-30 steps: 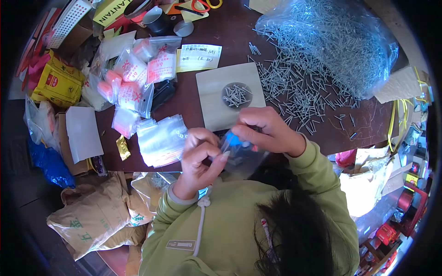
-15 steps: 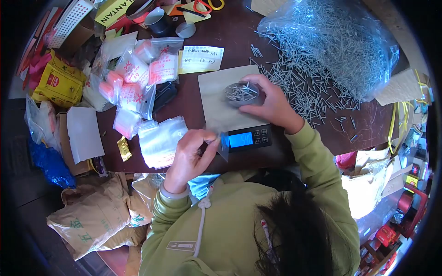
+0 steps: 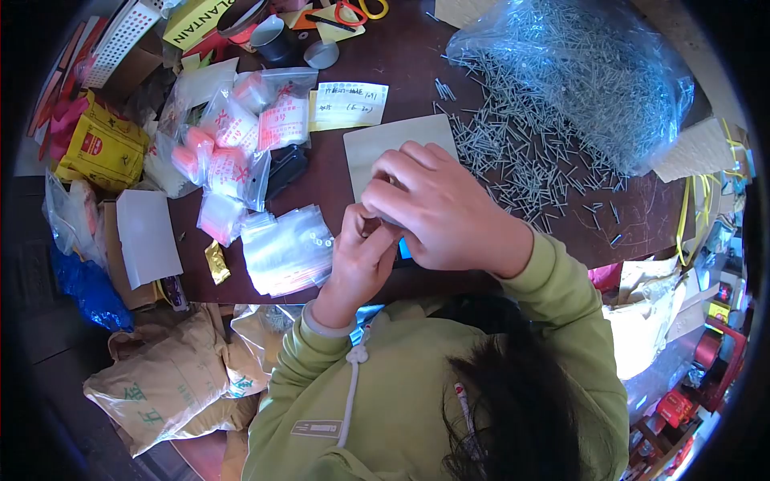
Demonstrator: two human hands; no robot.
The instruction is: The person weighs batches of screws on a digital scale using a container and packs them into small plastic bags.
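Observation:
My right hand [image 3: 449, 208] is curled around the small round cup of nails, which its fingers and back almost wholly hide. Close beneath and to its left, my left hand [image 3: 353, 260] pinches a clear plastic bag, now mostly covered by the hands. Both hands meet above the front of a digital scale [image 3: 365, 148], whose lit display [image 3: 404, 251] shows only as a blue sliver. To the left lies a stack of clear zip bags [image 3: 277, 248]. Loose nails [image 3: 513, 160] spread over the table right of the scale.
A big plastic sack of nails [image 3: 585, 80] slumps at the back right. Filled bags with red print [image 3: 233, 168] crowd the left, near a black object [image 3: 287, 170]. A handwritten note [image 3: 353, 104], a metal mug [image 3: 274, 36] and scissors [image 3: 353, 12] sit farther back.
My right hand has lifted the cup of nails off the scale plate and brought it left and nearer, tipping over toward my left hand. My left hand has shifted slightly right.

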